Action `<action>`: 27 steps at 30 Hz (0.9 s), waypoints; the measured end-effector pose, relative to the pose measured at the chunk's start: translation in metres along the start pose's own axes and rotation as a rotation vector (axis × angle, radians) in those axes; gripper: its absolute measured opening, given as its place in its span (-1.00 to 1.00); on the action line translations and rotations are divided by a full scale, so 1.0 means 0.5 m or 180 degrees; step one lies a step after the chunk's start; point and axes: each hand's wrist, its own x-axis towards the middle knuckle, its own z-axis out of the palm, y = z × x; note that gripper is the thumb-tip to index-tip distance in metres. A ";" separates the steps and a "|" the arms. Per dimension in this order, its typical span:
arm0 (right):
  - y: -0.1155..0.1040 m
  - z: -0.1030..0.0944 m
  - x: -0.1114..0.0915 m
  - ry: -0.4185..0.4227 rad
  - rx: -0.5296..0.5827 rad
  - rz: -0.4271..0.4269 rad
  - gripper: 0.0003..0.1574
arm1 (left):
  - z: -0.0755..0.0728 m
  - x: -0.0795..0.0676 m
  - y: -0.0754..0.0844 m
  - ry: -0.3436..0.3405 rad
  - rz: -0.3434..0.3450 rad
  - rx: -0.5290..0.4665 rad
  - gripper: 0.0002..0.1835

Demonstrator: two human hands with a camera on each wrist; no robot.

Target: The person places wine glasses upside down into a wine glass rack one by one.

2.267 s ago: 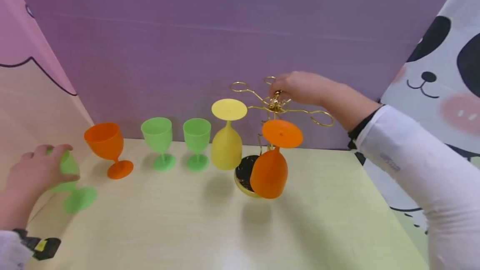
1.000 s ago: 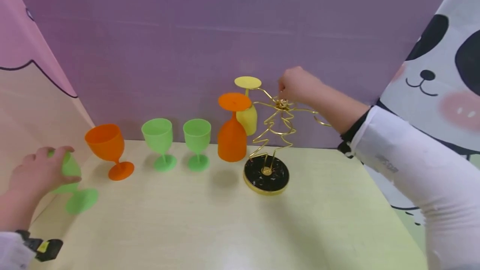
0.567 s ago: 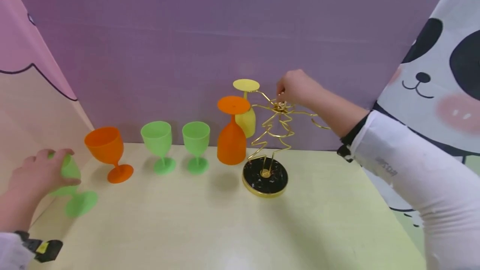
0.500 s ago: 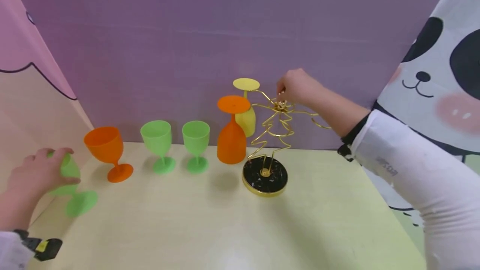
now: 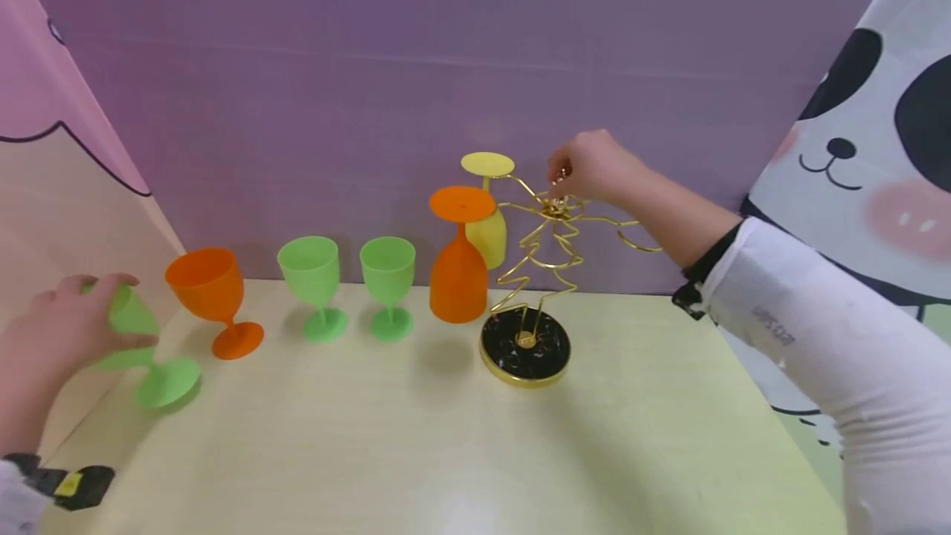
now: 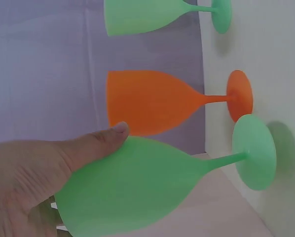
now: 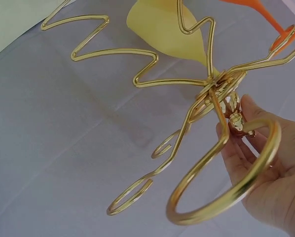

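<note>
My left hand point(image 5: 63, 329) grips a green goblet point(image 6: 137, 190) round its bowl. The goblet's foot point(image 5: 169, 382) hangs just above the table, its shadow apart from it in the left wrist view. My right hand point(image 5: 598, 165) pinches the gold knob point(image 7: 236, 118) on top of a wire goblet rack point(image 5: 526, 345) with a round black base. From the rack's left arms hang an orange goblet point(image 5: 459, 283) and a yellow goblet point(image 5: 486, 238), both upside down. The rack's right loop point(image 5: 641, 236) holds nothing. Part of the knob is hidden by my fingers.
An orange goblet point(image 5: 211, 287) stands upright close to the held green one. Two more green goblets, a left one point(image 5: 309, 267) and a right one point(image 5: 389, 267), stand upright along the table's back edge. A purple backdrop point(image 5: 357, 122) rises behind the table point(image 5: 446, 452).
The rack's top has turned, carrying the hanging orange and yellow goblets from the front round to the left and back. Just now the left hand has raised and tilted its green goblet slightly.
</note>
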 end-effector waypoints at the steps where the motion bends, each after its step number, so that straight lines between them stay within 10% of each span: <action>1: 0.000 0.000 -0.001 0.0012 0.0021 0.0005 -0.87 | -0.003 0.001 -0.001 0.0022 -0.0007 0.0004 0.09; 15: -0.009 0.003 0.004 -0.0006 0.0083 0.0060 -0.88 | -0.073 -0.013 0.004 0.1014 0.0200 -0.0685 -0.13; 27: 0.000 0.007 -0.003 -0.0070 0.0100 0.0089 -0.67 | -0.079 -0.012 -0.015 0.1350 0.0210 -0.0861 -0.12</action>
